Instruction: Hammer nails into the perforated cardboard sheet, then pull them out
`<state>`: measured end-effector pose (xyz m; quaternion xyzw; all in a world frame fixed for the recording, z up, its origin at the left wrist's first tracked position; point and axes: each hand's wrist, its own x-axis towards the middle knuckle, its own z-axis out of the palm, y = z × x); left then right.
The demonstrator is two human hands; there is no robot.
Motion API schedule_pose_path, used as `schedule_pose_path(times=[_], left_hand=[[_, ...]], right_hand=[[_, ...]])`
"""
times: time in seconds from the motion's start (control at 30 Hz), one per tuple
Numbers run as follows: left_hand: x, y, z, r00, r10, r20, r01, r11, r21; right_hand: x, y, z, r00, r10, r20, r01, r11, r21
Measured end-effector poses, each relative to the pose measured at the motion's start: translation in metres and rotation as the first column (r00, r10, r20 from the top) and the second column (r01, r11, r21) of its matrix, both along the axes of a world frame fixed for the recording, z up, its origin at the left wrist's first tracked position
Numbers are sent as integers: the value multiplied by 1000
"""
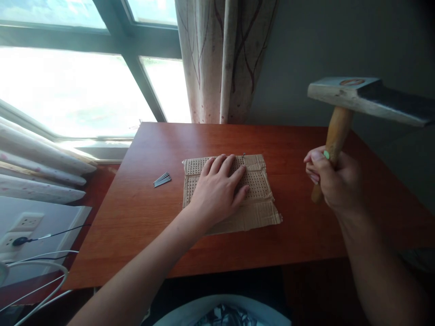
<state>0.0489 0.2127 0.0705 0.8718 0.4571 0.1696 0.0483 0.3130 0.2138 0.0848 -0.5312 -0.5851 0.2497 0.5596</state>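
Reddish table [136,244] by bright window [68,86], left hand [219,190] spread flat on perforated cardboard [258,188], right hand [340,179] clamped around upright hammer [340,124]

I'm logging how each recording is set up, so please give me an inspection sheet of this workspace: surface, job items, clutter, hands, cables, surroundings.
Surface: reddish-brown table with visible wood grain.
Job items: hole-dotted cardboard; small bunch of nails on the table, left of it; single nail sticking up near the cardboard's far edge; hammer.
Clutter: white-rimmed object below the table's near edge; identity unclear.
Hands: left hand spread on the cardboard; right hand grips the hammer's wooden handle, raised.
Cables: black cable from a plug; white cables, lower left.
Surroundings: bright window, patterned curtain, dark wall.
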Motion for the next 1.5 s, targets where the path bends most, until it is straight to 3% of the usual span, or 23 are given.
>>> schedule_pose_path(times=[0.2,0.37,0.67,0.8,1.0,1.27,1.5], left_hand=[[0,0,0,1000,1,-9,-1,1000,-9],[0,0,1,1000,3,-1,-3,1000,-8],[0,0,2,1000,7,9,-7,1000,-18],[0,0,3,1000,4,-8,-4,1000,-20],[0,0,2,1000,-4,-3,4,1000,-13],[1,0,11,999,-12,-37,11,999,-30],[-4,4,15,999,-4,-39,4,1000,-1]], right_hand=[[-17,12,-15,948,48,-314,-21,996,87],[-23,17,-28,892,74,-445,8,984,180],[-22,22,-40,891,114,-440,-16,975,221],[-17,20,-33,900,139,-414,-44,972,230],[-12,23,-17,930,145,-338,-102,985,141],[-18,21,-17,910,199,-365,-155,977,145],[-19,20,-17,916,137,-376,-98,988,121]])
